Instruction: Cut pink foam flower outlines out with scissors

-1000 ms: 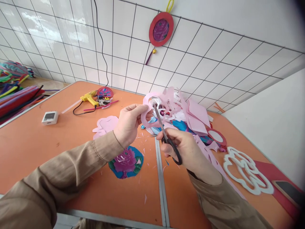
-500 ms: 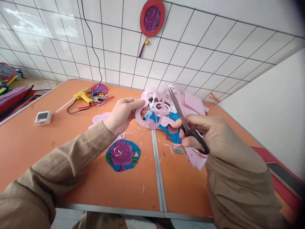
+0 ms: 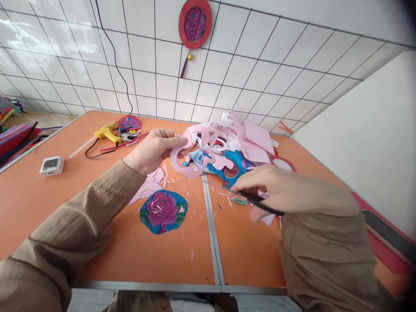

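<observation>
Held up a pale pink cutout [image 3: 176, 159] in the left hand [image 3: 151, 149], pinched firmly between thumb and fingers at its left side, above the table [image 3: 81, 186] toward the far edge and beside the metal seam [image 3: 212, 242]. Curved in a thin, flat band around a hollow middle, with smooth, rounded turns on the left and a wavier edge toward the lower right. Looked plain and even in color, without print. Merged at the right with a heap of blue cloth and pink pieces [image 3: 238, 162] behind, too alike to trace fully. Gripped scissors [image 3: 260, 203] in the right hand [image 3: 273, 190], with fingers closed around the black handles, right of the seam and pointing left. Blurred at the blades; could not tell parted from closed. Had a flower-printed round [image 3: 162, 208] lying flat toward the table's near edge, and a yellow glue gun [image 3: 108, 133] near the far left corner.
</observation>
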Motion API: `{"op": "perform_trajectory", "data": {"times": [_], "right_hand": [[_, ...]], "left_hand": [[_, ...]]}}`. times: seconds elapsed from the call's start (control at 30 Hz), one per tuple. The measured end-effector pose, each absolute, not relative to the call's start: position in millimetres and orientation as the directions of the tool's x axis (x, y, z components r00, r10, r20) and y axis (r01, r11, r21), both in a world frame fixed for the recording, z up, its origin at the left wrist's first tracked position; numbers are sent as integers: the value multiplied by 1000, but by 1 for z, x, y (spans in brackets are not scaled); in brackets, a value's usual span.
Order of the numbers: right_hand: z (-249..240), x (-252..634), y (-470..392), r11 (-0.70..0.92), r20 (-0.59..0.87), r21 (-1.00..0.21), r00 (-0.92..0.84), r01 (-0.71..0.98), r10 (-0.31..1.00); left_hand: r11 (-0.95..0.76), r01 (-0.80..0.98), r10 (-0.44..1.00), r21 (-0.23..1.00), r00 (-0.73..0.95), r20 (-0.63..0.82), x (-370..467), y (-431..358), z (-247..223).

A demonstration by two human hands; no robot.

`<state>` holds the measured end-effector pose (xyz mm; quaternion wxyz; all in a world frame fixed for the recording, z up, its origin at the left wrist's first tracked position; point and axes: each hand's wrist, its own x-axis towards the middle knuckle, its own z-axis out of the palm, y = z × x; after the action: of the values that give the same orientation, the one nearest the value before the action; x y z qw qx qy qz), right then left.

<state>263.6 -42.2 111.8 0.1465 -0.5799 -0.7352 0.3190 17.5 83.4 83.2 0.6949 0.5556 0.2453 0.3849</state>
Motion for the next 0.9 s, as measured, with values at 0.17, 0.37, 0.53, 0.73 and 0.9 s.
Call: {"op": "perform_trajectory", "data": {"times": [0.17,0.37,0.53,0.73,0.9], "right_hand": [[79,230,-25,279,-304,-443,-435,852,847],[45,207,-20,349,-223,-299,-420,888,879],[49,212,-17,299,-336,-181,-344,937,877],[35,219,-17,148,-284,-70,-162,986,945],[30,216,-20,77,-305,-130,-113,989,946]], "left_hand": [[39,-250,802,967,585,119,16,85,83],[38,-216,795,976,598,101,15,83,87],[2,-232,797,973,588,139,11,82,92],[-17,-190,807,982,577,125,13,73,101],[-23,-121,681,992,725,104,13,68,100]]}}
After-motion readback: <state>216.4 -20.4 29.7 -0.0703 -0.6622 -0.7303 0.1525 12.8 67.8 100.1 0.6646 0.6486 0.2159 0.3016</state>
